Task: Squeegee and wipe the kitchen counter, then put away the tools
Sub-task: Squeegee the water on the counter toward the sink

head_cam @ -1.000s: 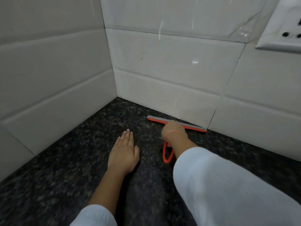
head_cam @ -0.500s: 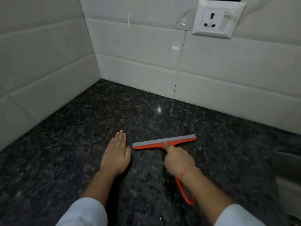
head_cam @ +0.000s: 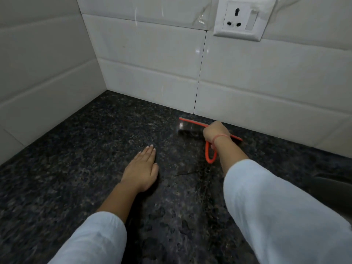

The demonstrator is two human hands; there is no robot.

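Pushed over the speckled black tabletop, the orange plastic squeegee now lies just beside the white tiled wall, right hand gripping its handle, left hand flat with fingers together; tilting might skip water.

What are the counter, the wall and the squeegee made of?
Counter: likely polished granite, dark and speckled, with a soft sheen. Wall: glazed white ceramic tile, judging by grout lines and glare spots. Squeegee: orange frame and loop handle look like plastic; the blade is motion-blurred, probably rubber.
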